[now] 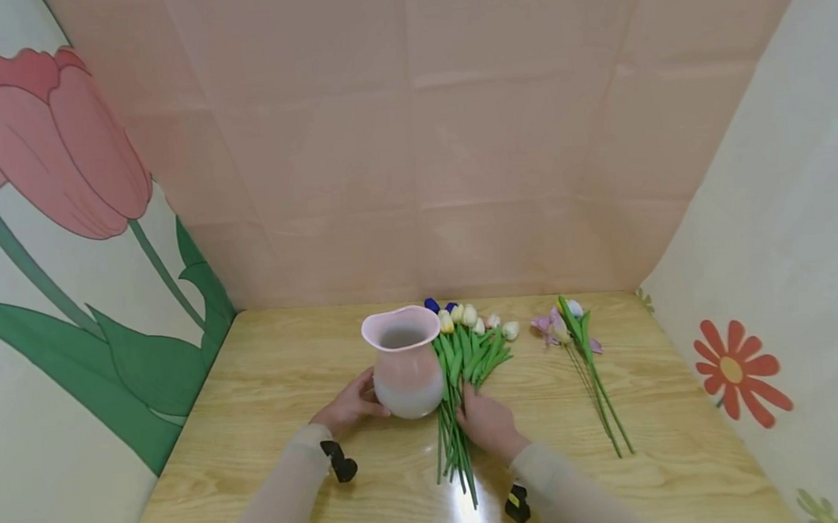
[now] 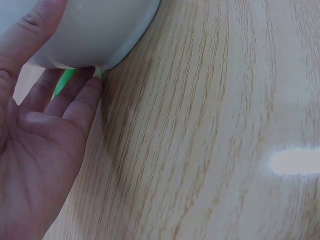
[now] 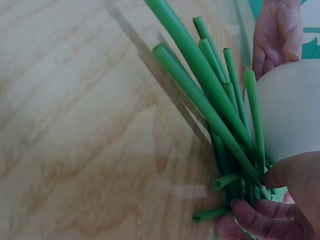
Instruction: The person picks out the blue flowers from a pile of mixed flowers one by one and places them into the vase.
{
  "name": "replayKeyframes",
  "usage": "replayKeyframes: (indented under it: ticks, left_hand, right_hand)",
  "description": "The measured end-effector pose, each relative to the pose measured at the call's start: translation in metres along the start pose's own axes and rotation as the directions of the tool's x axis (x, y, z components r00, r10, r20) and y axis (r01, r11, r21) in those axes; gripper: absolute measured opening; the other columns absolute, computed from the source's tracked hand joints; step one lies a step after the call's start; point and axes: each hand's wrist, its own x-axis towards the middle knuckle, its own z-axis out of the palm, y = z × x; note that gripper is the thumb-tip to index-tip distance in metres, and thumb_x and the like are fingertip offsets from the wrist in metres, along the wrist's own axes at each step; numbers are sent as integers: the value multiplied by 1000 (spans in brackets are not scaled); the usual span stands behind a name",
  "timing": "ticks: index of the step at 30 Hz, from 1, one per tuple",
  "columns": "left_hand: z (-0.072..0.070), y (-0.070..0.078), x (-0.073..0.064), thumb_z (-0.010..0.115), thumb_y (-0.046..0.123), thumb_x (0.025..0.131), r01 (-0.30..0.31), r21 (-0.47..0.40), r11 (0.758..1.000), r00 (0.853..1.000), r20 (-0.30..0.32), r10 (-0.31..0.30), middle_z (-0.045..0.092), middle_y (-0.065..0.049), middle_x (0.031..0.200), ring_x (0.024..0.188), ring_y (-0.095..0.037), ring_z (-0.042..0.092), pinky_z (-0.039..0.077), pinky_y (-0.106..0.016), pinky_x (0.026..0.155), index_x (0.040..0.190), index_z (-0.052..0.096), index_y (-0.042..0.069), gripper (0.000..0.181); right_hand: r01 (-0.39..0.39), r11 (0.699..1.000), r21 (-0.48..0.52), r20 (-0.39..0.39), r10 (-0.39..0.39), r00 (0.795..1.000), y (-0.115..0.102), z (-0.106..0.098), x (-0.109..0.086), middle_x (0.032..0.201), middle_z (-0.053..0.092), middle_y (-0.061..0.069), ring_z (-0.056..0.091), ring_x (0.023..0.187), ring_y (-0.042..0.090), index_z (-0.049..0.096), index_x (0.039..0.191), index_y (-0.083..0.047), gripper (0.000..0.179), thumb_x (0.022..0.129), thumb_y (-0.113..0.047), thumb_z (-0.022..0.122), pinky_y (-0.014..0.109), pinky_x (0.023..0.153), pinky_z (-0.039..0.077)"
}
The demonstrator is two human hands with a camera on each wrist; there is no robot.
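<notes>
A pink-and-white vase (image 1: 409, 380) with a wavy rim stands on the table, its mouth facing up. My left hand (image 1: 355, 405) grips its lower left side; in the left wrist view the thumb lies along the vase wall (image 2: 107, 30) and the fingers (image 2: 82, 107) curl in at its base. Just right of the vase, my right hand (image 1: 490, 422) holds a bunch of artificial tulips (image 1: 467, 362) by the stems. Their heads, white, yellowish, pink and dark blue, point away from me. Close up in the right wrist view, green stem ends (image 3: 200, 105) fan out from between thumb and fingers.
Farther right, a few loose artificial flowers (image 1: 565, 329), purplish and pale with long green stems, lie on the wooden table (image 1: 288, 347). A pink sheet (image 1: 413, 151) hangs behind the table. Printed flower sheets flank it, a tulip (image 1: 64, 146) left and a red flower (image 1: 733, 367) right.
</notes>
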Motion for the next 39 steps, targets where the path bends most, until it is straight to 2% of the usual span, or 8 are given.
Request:
replayKeyframes:
  ticks: [6, 13, 20, 24, 29, 31, 33, 39]
  left_hand:
    - [-1, -2, 1, 77, 3, 78, -2, -17, 1000, 1000, 8, 2, 27, -6, 159, 142, -34, 31, 40, -42, 108, 151, 30, 24, 90]
    - [1, -2, 0, 77, 2, 79, 2, -3, 1000, 1000, 0, -2, 27, -5, 159, 143, -34, 30, 38, -44, 110, 151, 30, 24, 89]
    - [1, -1, -1, 77, 2, 79, -3, -1, 1000, 1000, 0, 3, 25, -7, 160, 143, -36, 29, 35, -46, 111, 152, 28, 22, 90]
    - [0, 0, -1, 77, 2, 79, -3, -3, 1000, 1000, 0, 3, 24, -6, 160, 144, -35, 27, 33, -47, 112, 152, 29, 23, 89]
    - [0, 0, -1, 77, 2, 79, -6, -3, 1000, 1000, 4, 6, 24, -5, 160, 144, -35, 27, 34, -47, 112, 151, 29, 24, 89]
    - [-1, -1, -1, 77, 2, 79, -5, -4, 1000, 1000, 2, 5, 24, -5, 160, 144, -34, 27, 33, -47, 112, 151, 29, 24, 89]
    - [-1, -1, -1, 77, 2, 79, -5, -5, 1000, 1000, 0, 5, 25, -5, 160, 144, -34, 27, 32, -48, 113, 151, 29, 24, 89]
    - [0, 0, -1, 77, 3, 80, 1, 1, 1000, 1000, -9, -1, 25, -6, 160, 144, -34, 28, 32, -49, 113, 152, 28, 24, 89]
  right_hand:
    - [-20, 1000, -5, -14, 20, 1000, -3, -1, -4, 60, 53, 5, 51, 50, 21, 54, 103, -6, 24, 89, -24, 61, 37, 39, 37]
    - [-38, 999, 10, -13, 38, 999, -4, -4, -7, 59, 49, 3, 46, 49, 18, 53, 96, -9, 18, 88, -23, 60, 34, 38, 34]
    - [-40, 993, 113, -95, 50, 994, -7, -10, -7, 57, 45, -2, 41, 45, 13, 51, 99, -10, 15, 90, -20, 57, 28, 37, 31]
    - [-43, 981, 187, -133, 68, 989, -9, -19, -7, 59, 48, -4, 41, 46, 11, 49, 92, -14, 12, 91, -21, 59, 26, 39, 33]
    - [-27, 970, 241, -193, 75, 978, -8, -33, -6, 61, 52, -7, 43, 47, 9, 54, 95, -17, 13, 91, -24, 64, 25, 42, 35]
    - [7, 975, 224, -256, 52, 965, -6, -38, -4, 61, 51, -8, 41, 46, 7, 56, 97, -17, 14, 91, -24, 65, 24, 41, 34]
    - [54, 981, 188, -343, 14, 939, -3, -45, -1, 61, 51, -9, 38, 45, 5, 58, 100, -15, 16, 89, -24, 67, 21, 40, 32]
    - [151, 988, 44, -587, -97, 804, 11, -69, 7, 61, 54, -9, 27, 40, -2, 62, 113, -12, 26, 89, -20, 67, 17, 35, 22]
